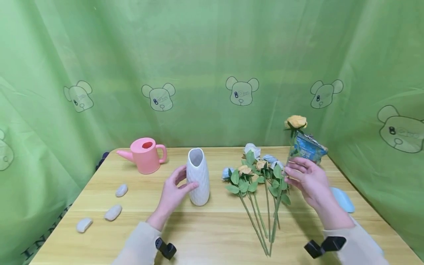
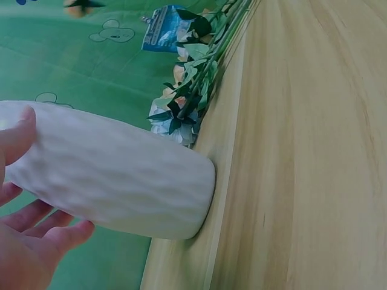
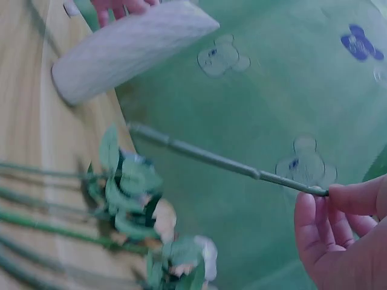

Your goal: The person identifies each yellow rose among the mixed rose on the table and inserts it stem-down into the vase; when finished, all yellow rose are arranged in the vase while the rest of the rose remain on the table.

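1. The right hand [image 1: 306, 180] pinches the stem [image 3: 221, 161] of a yellow rose [image 1: 296, 121] between thumb and fingertips, the gap between them closed to the stem's thickness.
2. The rose stands above these fingers, its long axis near upright; the bloom leans slightly right, and the bare stem slants down and left below the grip.
3. The left hand [image 1: 175, 189] holds the white vase [image 1: 198, 180] from its left side, thumb across the near face, fingers behind, spread about as wide as the vase's body.
4. The vase stands upright on the table [image 1: 205, 239], mouth [image 1: 196, 158] facing up, well to the left of the rose. The left hand is at it; the right hand is well apart, across the loose flowers [image 1: 245, 170].
5. Those flowers lie between vase and right hand, blooms toward the curtain [image 1: 198, 121], stems toward the person.
6. The stem's lower tip is blurred in the right wrist view, so its height against the vase's mouth is hard to judge.
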`<state>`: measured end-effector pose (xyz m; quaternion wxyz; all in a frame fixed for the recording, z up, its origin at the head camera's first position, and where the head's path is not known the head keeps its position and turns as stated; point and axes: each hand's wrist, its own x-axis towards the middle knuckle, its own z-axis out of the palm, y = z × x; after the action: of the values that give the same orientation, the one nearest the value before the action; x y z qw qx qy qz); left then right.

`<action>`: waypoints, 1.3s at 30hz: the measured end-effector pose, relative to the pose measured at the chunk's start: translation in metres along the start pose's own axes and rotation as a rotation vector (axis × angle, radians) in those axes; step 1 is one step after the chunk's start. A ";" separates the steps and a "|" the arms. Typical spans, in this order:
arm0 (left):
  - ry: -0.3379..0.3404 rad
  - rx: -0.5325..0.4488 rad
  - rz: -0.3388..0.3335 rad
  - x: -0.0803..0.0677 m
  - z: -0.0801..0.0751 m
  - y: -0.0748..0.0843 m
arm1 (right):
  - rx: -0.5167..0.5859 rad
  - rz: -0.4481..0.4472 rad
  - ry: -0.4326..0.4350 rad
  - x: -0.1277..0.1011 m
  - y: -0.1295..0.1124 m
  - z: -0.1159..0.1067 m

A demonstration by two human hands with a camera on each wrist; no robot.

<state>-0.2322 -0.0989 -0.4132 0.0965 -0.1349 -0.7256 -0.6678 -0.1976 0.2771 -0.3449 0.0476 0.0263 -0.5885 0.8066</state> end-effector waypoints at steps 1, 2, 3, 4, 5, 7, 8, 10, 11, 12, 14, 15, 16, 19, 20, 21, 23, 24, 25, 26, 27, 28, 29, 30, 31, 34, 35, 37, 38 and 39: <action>-0.004 0.000 0.001 -0.001 0.001 0.004 | -0.015 -0.020 -0.012 0.002 -0.001 0.007; -0.008 0.002 0.000 -0.003 0.002 0.009 | -0.031 -0.036 -0.022 0.004 -0.002 0.014; -0.013 0.006 0.001 -0.004 0.002 0.013 | -0.046 -0.054 -0.032 0.006 -0.003 0.021; -0.017 0.011 0.000 -0.006 0.003 0.017 | -0.066 -0.072 -0.041 0.008 -0.004 0.028; -0.023 0.020 -0.002 -0.007 0.004 0.022 | -0.088 -0.087 -0.050 0.010 -0.006 0.035; -0.026 0.037 0.000 -0.009 0.004 0.027 | -0.129 -0.116 -0.056 0.014 -0.009 0.048; -0.026 0.043 0.001 -0.009 0.004 0.027 | -0.142 -0.131 -0.061 0.017 -0.011 0.055; -0.020 0.052 0.008 -0.009 0.004 0.028 | -0.154 -0.155 -0.065 0.022 -0.015 0.069; -0.018 0.057 0.013 -0.009 0.004 0.028 | -0.153 -0.166 -0.071 0.025 -0.016 0.076; -0.016 0.059 0.019 -0.009 0.004 0.028 | -0.155 -0.176 -0.078 0.028 -0.018 0.084; -0.015 0.058 0.030 -0.009 0.004 0.028 | -0.150 -0.190 -0.089 0.033 -0.021 0.098; -0.015 0.055 0.034 -0.009 0.004 0.028 | -0.152 -0.197 -0.095 0.035 -0.023 0.105; -0.017 0.051 0.038 -0.009 0.005 0.028 | -0.154 -0.204 -0.102 0.038 -0.024 0.112; -0.020 0.036 0.045 -0.010 0.005 0.026 | -0.155 -0.218 -0.117 0.046 -0.029 0.134; -0.019 0.030 0.046 -0.010 0.005 0.026 | -0.156 -0.223 -0.120 0.049 -0.030 0.141; -0.019 0.028 0.047 -0.010 0.006 0.025 | -0.159 -0.230 -0.126 0.052 -0.031 0.148; -0.019 0.027 0.052 -0.010 0.006 0.025 | -0.159 -0.244 -0.143 0.057 -0.033 0.162; -0.021 0.027 0.055 -0.010 0.006 0.025 | -0.154 -0.251 -0.150 0.059 -0.034 0.169; -0.023 0.030 0.056 -0.010 0.005 0.024 | -0.150 -0.260 -0.155 0.062 -0.034 0.176; -0.025 0.031 0.056 -0.010 0.005 0.024 | -0.151 -0.270 -0.158 0.064 -0.034 0.182; -0.028 0.033 0.057 -0.010 0.004 0.024 | -0.141 -0.281 -0.161 0.066 -0.034 0.189; -0.028 0.034 0.058 -0.011 0.004 0.024 | -0.128 -0.291 -0.163 0.069 -0.034 0.195; -0.029 0.034 0.059 -0.011 0.003 0.023 | -0.118 -0.302 -0.161 0.071 -0.034 0.201; -0.028 0.034 0.060 -0.011 0.003 0.023 | -0.112 -0.314 -0.160 0.074 -0.034 0.206; -0.026 0.033 0.063 -0.011 0.003 0.023 | -0.113 -0.329 -0.159 0.076 -0.033 0.211; -0.025 0.034 0.078 -0.011 0.004 0.022 | -0.120 -0.367 -0.155 0.081 -0.030 0.222; -0.025 0.037 0.082 -0.010 0.004 0.021 | -0.125 -0.376 -0.152 0.083 -0.029 0.225; -0.025 0.042 0.086 -0.010 0.004 0.021 | -0.133 -0.387 -0.148 0.085 -0.024 0.228; -0.024 0.045 0.084 -0.010 0.004 0.020 | -0.137 -0.388 -0.149 0.086 -0.021 0.229; -0.021 0.046 0.080 -0.010 0.004 0.020 | -0.143 -0.385 -0.154 0.088 -0.016 0.229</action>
<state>-0.2162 -0.0941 -0.3978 0.1186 -0.1687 -0.7358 -0.6450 -0.2859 0.0678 -0.2506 0.1573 0.1964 -0.6301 0.7346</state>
